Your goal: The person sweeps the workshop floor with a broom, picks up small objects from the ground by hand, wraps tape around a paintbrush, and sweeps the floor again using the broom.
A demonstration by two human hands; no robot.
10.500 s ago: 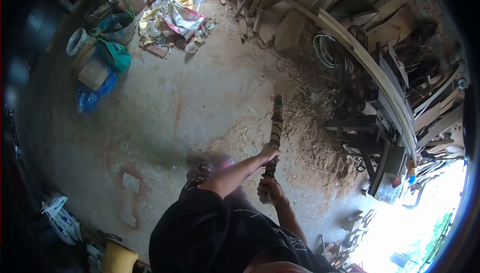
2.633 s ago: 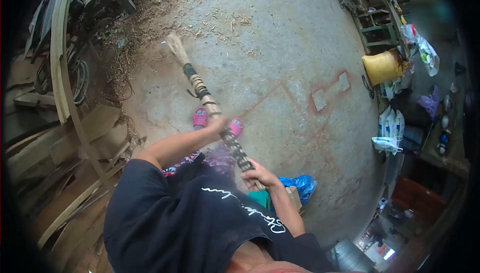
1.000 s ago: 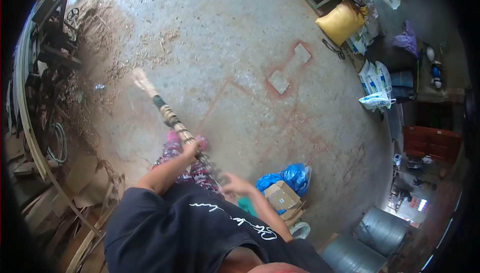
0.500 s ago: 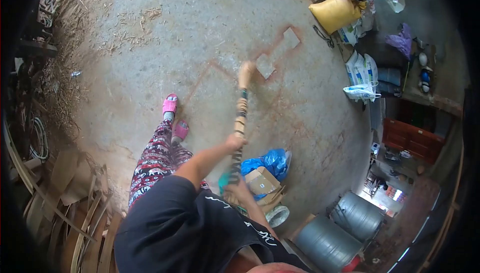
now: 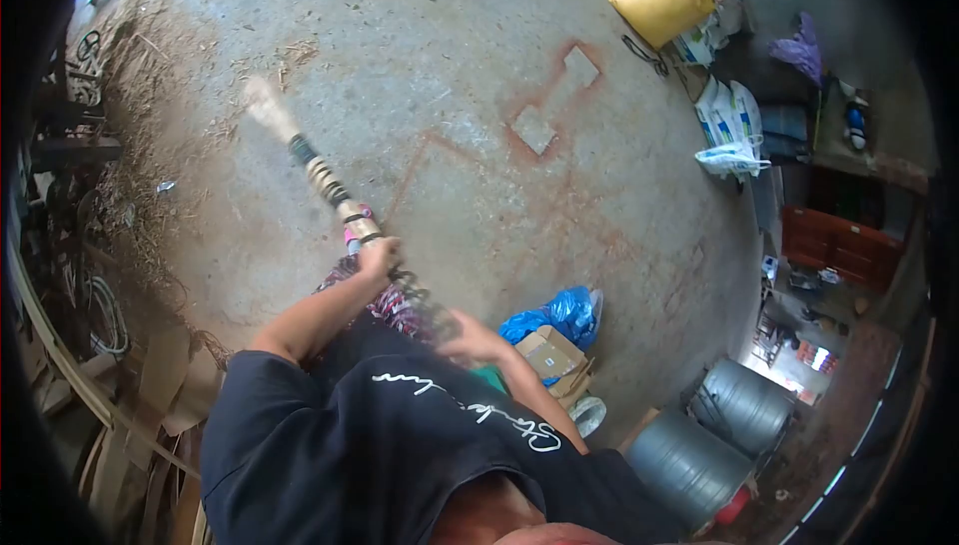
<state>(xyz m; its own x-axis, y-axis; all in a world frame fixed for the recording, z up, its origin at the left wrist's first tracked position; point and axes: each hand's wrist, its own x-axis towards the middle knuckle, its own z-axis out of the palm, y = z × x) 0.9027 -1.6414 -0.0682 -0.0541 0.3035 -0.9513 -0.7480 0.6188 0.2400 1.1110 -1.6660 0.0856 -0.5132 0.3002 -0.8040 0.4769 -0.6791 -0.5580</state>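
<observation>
A long banded stick, pale with dark rings and a thicker blurred far end, slants across the head view from my waist toward the upper left. My left hand is closed around its middle. Nearer my body, my right hand is closed on the lower part, where motion smears stick and fingers. The far end hangs in front of the concrete floor. Behind the stick are my patterned trousers and part of a pink slipper.
A cardboard box and a blue plastic bag lie by my right side, with metal drums beyond. Wood strips are piled at left. A yellow sack rests at upper right.
The stick has swung left, from nearly straight ahead to a slant toward the upper left. Both hands have moved left with it, and more of my shirt front shows.
</observation>
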